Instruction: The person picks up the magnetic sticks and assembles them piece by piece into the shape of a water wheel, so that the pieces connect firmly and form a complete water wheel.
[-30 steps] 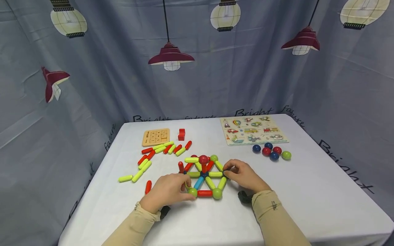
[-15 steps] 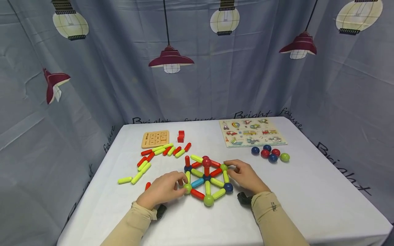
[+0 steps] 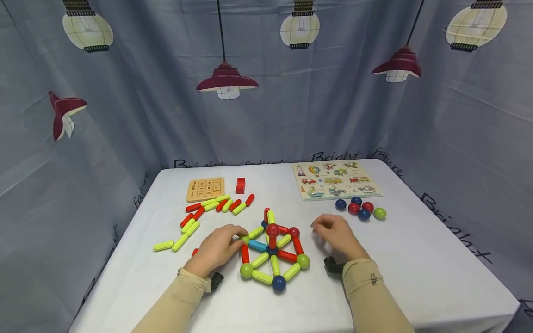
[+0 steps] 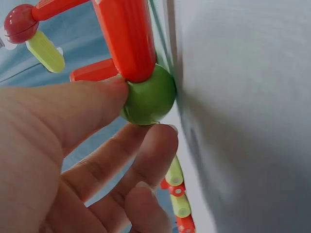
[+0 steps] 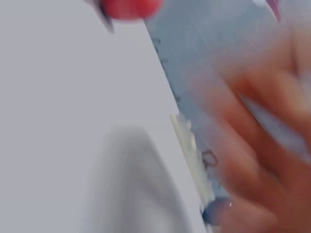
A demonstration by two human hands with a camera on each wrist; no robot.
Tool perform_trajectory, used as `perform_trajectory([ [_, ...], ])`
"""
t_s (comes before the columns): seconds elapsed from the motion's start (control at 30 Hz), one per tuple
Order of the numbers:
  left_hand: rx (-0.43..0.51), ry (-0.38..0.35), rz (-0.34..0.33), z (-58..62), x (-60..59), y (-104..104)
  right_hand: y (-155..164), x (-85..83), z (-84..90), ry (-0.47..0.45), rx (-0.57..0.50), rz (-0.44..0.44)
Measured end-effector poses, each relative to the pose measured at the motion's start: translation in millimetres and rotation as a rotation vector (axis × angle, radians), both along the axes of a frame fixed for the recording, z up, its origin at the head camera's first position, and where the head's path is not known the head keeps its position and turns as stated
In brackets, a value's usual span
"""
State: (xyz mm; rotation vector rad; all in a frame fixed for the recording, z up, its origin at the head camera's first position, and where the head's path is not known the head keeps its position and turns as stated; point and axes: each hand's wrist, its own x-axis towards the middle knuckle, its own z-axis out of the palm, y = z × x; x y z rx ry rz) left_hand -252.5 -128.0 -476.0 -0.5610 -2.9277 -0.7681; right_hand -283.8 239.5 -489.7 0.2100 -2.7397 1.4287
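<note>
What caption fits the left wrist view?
Left hand pinches a green ball joined to a red rod of the stick-and-ball structure.

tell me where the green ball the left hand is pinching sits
In the head view the green ball sits at the wheel's left edge, pinched by the left hand.

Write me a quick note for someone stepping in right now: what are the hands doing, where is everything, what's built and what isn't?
Left hand: pinches a green ball at the left corner of the rod-and-ball wheel, thumb and finger on it.
Right hand: off the wheel, to its right, fingers loosely curled, holding nothing that shows; its wrist view is blurred.
Built: a flat ring of rods and balls with spokes to a hub, and a red ball on a post above the hub.
Left over: loose red and yellow-green rods to the left, five spare balls to the right by the puzzle board.
</note>
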Motion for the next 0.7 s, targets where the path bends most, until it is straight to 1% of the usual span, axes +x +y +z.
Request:
perform_trajectory([
  [0.07, 0.02, -0.008, 0.004, -1.4, -0.5, -2, 14, -6.4, 2.8, 0.089, 0.003, -0.277],
  [0.13, 0.039, -0.026, 0.008, -2.4, -0.9, -3, 33, -12.7, 6.0, 0.135, 0.006, -0.511],
  [0.17, 0.047, -0.035, 0.007, -2.7, -0.9, -3, 42, -15.4, 6.6, 0.126, 0.009, -0.592],
  [0.2, 0.051, -0.042, 0.006, -3.3, -1.0, -4, 51, -17.2, 6.8, 0.106, 0.023, -0.644],
  [0.23, 0.056, -0.046, 0.007, -3.1, -1.1, -4, 59, -20.3, 7.3, 0.077, 0.05, -0.667],
  [0.3, 0.067, -0.061, 0.012, -2.9, -0.8, -5, 72, -25.5, 6.1, 0.019, 0.12, -0.663],
  [0.37, 0.069, -0.066, 0.017, -3.0, -0.4, -6, 80, -28.9, 2.6, -0.038, 0.19, -0.617],
  [0.43, 0.066, -0.061, 0.018, -3.7, -0.1, -7, 85, -30.6, -0.7, -0.062, 0.249, -0.571],
  [0.5, 0.07, -0.058, 0.017, -4.2, -0.1, -7, 86, -29.2, -1.4, -0.072, 0.286, -0.541],
  [0.57, 0.073, -0.051, 0.01, -4.9, -1.0, -7, 85, -24.5, 3.1, -0.106, 0.318, -0.498],
  [0.6, 0.077, -0.051, 0.006, -5.4, -1.5, -8, 84, -22.1, 6.6, -0.13, 0.331, -0.458],
  [0.7, 0.082, -0.052, 0.002, -6.4, -3.4, -9, 75, -15.6, 20.8, -0.228, 0.339, -0.299],
])
